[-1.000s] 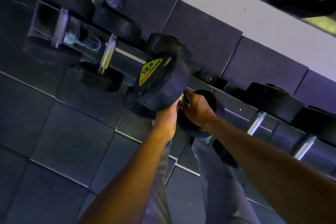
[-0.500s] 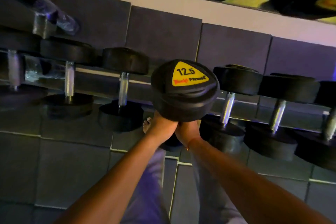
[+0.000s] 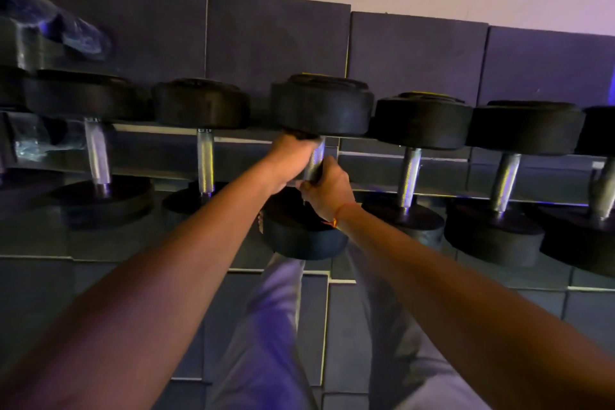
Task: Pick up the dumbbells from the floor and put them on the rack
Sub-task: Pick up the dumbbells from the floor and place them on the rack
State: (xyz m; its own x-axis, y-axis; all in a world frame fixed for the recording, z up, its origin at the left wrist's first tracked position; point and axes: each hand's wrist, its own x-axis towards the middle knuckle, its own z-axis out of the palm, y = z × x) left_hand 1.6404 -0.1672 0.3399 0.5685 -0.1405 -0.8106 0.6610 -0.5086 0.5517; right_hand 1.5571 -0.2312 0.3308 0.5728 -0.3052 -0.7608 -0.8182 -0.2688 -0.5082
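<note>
A black dumbbell (image 3: 321, 105) with a metal handle lies across the rails of the low rack (image 3: 239, 140), in a gap in the row. My left hand (image 3: 289, 160) grips the far part of its handle, just under the far head. My right hand (image 3: 327, 190) grips the near part of the handle, above the near head (image 3: 299, 236). The handle is mostly hidden by both hands.
Other black dumbbells sit on the rack on both sides: two on the left (image 3: 201, 103) and several on the right (image 3: 421, 121). Dark rubber floor tiles (image 3: 276, 40) lie behind the rack. My legs in light trousers (image 3: 266, 336) stand in front.
The dumbbell, held upright with its yellow 12.5 label facing me, has been tipped level and lowered into the rack gap. Both hands stayed on its handle.
</note>
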